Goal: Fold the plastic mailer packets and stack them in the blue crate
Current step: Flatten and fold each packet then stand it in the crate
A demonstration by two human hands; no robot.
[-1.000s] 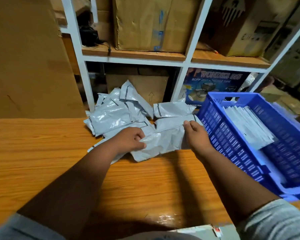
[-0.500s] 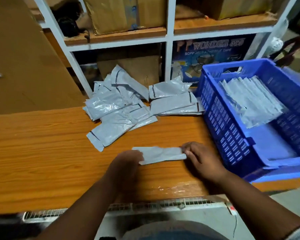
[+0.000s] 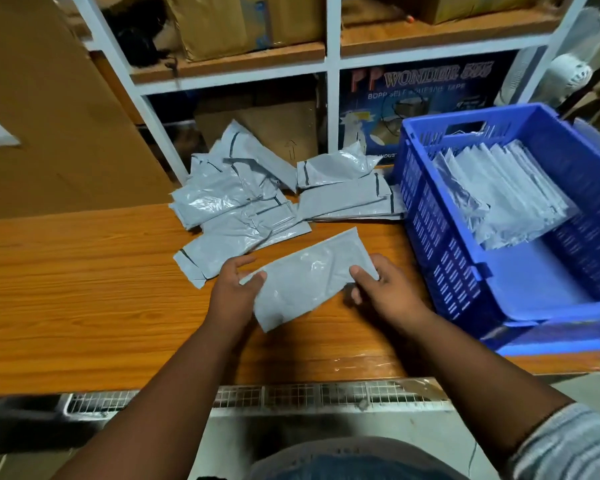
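Observation:
A grey plastic mailer packet point(image 3: 309, 278) is held tilted just above the wooden table point(image 3: 84, 289), between both hands. My left hand point(image 3: 234, 292) pinches its left edge with the thumb on top. My right hand point(image 3: 383, 289) grips its right edge, thumb over the plastic. A loose pile of grey mailers point(image 3: 243, 206) lies at the table's far edge. On the right stands the blue crate point(image 3: 440, 244) with a row of folded mailers point(image 3: 506, 195) leaning inside it.
A white-framed shelf point(image 3: 331, 64) with cardboard boxes point(image 3: 243, 22) and a blue tape carton point(image 3: 430, 98) rises behind the table. A large cardboard sheet point(image 3: 49, 116) leans at the left. A wire grille point(image 3: 291, 393) runs below the table's near edge.
The packet was pulled out of the pile toward the near edge, lay flat and narrow, and is now lifted and turned at an angle, showing a wider face. Both hands kept hold of its ends.

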